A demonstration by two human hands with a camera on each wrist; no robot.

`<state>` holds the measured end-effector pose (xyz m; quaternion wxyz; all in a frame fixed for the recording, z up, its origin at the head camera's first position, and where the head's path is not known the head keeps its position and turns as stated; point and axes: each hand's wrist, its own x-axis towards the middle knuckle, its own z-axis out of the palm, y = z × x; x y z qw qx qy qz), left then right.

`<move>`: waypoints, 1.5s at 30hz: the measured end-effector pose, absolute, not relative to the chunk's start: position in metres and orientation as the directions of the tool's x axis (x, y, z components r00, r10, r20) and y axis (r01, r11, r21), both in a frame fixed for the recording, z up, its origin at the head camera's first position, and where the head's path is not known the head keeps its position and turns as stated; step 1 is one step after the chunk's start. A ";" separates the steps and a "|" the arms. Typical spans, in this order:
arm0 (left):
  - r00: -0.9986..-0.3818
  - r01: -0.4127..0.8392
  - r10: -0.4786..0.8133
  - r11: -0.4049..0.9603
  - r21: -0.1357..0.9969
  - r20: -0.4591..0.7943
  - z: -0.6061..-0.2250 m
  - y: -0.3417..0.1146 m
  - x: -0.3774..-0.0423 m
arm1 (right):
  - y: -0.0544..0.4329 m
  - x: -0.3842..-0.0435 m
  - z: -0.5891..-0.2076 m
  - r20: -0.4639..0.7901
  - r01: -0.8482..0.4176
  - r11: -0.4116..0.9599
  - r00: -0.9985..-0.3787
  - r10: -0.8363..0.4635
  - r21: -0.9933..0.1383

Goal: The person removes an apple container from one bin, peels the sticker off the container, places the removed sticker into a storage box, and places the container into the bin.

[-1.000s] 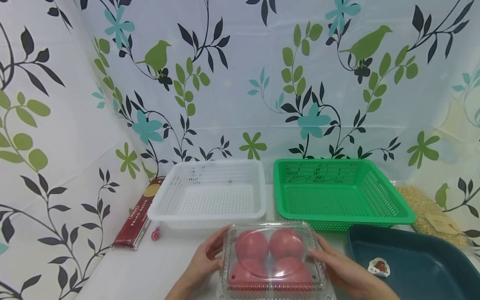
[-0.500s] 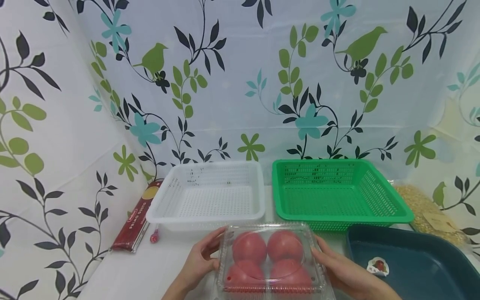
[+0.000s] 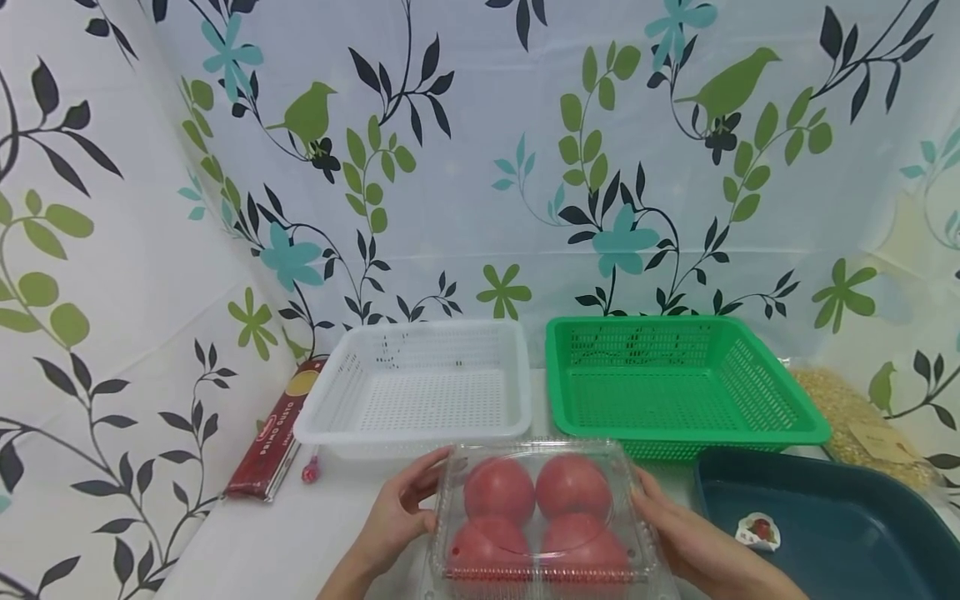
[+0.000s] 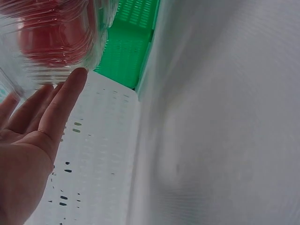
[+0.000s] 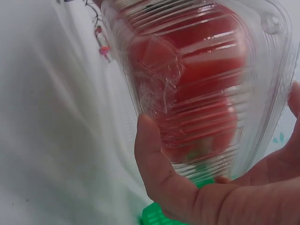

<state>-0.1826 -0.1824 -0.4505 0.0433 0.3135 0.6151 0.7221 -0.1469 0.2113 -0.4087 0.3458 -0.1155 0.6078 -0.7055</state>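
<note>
A clear plastic clamshell box (image 3: 536, 575) with several round red tomatoes (image 3: 573, 483) inside is held up at the front, between both hands. My left hand (image 3: 397, 517) supports its left side; the left wrist view shows long, straight fingers (image 4: 65, 103) touching the ribbed plastic from underneath. On the opposite side my right hand (image 3: 693, 537) grips the box. From the right wrist, a bent finger (image 5: 152, 150) lies against the bottom, with another digit at the lid's rim.
A white basket (image 3: 416, 436) and a green basket (image 3: 682, 437) stand behind the box. At right is a dark blue tray (image 3: 840, 542) with a small white-and-red item (image 3: 759, 532), beside a bag of yellow grains (image 3: 847, 417). A red packet (image 3: 273, 437) and a lollipop (image 3: 311, 471) lie left.
The box and both hands stay at nearly the same place. The left thumb has come slightly away from the box's side, and the right hand has shifted a little along its edge.
</note>
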 end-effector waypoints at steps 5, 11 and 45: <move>-0.788 0.348 0.448 -0.242 0.906 0.423 -0.443 -0.181 -0.181 | 0.212 -0.145 -0.404 -0.241 0.348 -0.048 -0.737 -0.632 -0.936; -0.803 0.392 0.399 -0.207 0.896 0.443 -0.437 -0.180 -0.178 | 0.216 -0.143 -0.399 -0.173 0.350 -0.143 -0.730 -0.662 -0.926; -0.999 0.004 0.053 -0.070 0.998 0.008 -0.427 -0.171 -0.168 | 0.201 -0.148 -0.383 -0.263 0.316 -0.084 -0.888 -0.376 -0.945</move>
